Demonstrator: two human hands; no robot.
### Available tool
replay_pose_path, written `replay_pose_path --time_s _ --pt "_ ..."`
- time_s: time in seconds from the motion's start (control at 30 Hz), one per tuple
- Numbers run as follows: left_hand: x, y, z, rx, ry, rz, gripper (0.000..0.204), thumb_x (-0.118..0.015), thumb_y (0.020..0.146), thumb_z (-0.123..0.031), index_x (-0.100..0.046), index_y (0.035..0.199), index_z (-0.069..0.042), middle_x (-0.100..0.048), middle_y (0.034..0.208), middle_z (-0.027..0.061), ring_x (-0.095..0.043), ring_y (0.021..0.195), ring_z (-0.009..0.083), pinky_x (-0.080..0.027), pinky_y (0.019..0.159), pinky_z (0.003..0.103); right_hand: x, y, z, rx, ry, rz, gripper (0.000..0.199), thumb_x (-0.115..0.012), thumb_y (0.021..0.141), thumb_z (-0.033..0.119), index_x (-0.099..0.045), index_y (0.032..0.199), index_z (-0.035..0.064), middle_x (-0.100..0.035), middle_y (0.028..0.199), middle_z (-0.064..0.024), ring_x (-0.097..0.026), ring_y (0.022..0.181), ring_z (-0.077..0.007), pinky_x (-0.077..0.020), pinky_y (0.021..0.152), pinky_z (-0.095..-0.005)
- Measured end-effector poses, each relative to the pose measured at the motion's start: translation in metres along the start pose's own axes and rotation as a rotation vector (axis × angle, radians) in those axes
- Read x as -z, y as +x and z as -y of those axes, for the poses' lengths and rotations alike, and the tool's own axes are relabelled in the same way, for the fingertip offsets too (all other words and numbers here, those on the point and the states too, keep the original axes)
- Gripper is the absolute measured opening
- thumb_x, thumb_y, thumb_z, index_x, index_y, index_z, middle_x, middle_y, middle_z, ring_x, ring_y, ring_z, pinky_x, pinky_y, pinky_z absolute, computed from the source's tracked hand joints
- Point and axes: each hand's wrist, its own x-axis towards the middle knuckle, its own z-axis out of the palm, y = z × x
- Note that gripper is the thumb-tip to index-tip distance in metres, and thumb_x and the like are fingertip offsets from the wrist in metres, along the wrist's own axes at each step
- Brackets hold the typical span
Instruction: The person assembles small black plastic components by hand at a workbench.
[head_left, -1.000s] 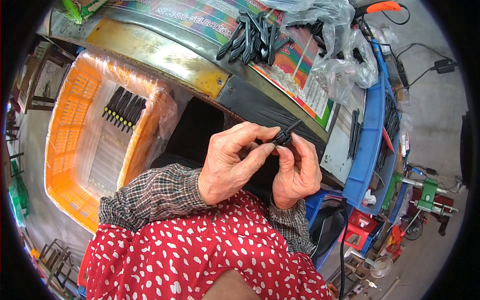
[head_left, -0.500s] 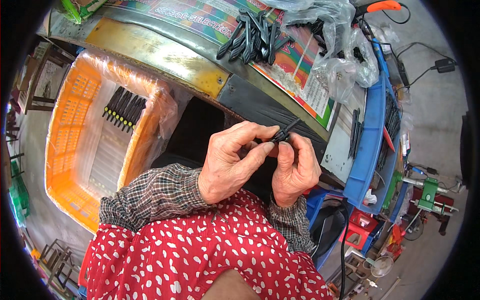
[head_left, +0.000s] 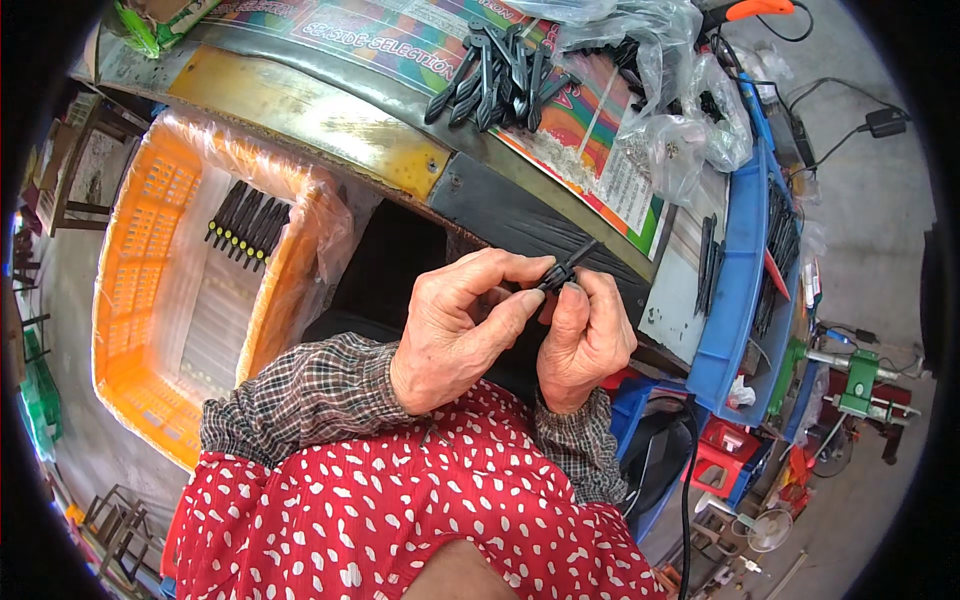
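Part (head_left: 562,271), gripped by the fingers of left hand (head_left: 455,330) and right hand (head_left: 586,345), could miss the bench (head_left: 500,205) at twelve o'clock if either pinch loosens.

Plastic on the held black piece (head_left: 560,273). Along the near edge of the surface (head_left: 667,320): smooth, glossy, metal-like finish on the yellowish plate (head_left: 300,110). At its right edge: smooth plastic on the blue tray (head_left: 722,350).

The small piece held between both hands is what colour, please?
The small piece is black, showing best in the head view.
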Motion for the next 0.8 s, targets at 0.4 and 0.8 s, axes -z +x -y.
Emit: replay_pose_path --time_s 0.4,0.8 --pt "-0.001 -0.004 -0.003 -0.031 -0.009 0.070 0.026 -0.054 0.090 0.002 -0.059 0.116 0.001 -0.059 0.086 0.0022 -0.051 0.062 0.0037 -0.040 0.051 0.017 -0.006 -0.004 0.002 0.024 0.191 -0.203 0.024 -0.071 0.082 0.012 -0.058 0.097 -0.0031 -0.059 0.078 -0.0080 -0.056 0.058 -0.0125 -0.0457 0.053 -0.0219" --pt "0.000 -0.004 -0.005 0.021 -0.020 0.037 0.025 -0.055 0.090 0.002 -0.059 0.114 0.002 -0.058 0.084 0.0017 -0.050 0.062 0.0040 -0.040 0.052 0.018 -0.003 -0.005 0.003 -0.032 0.217 -0.118 0.028 -0.073 0.080 0.011 -0.059 0.098 -0.0034 -0.061 0.077 -0.0094 -0.060 0.061 -0.0140 -0.0478 0.053 -0.0241"
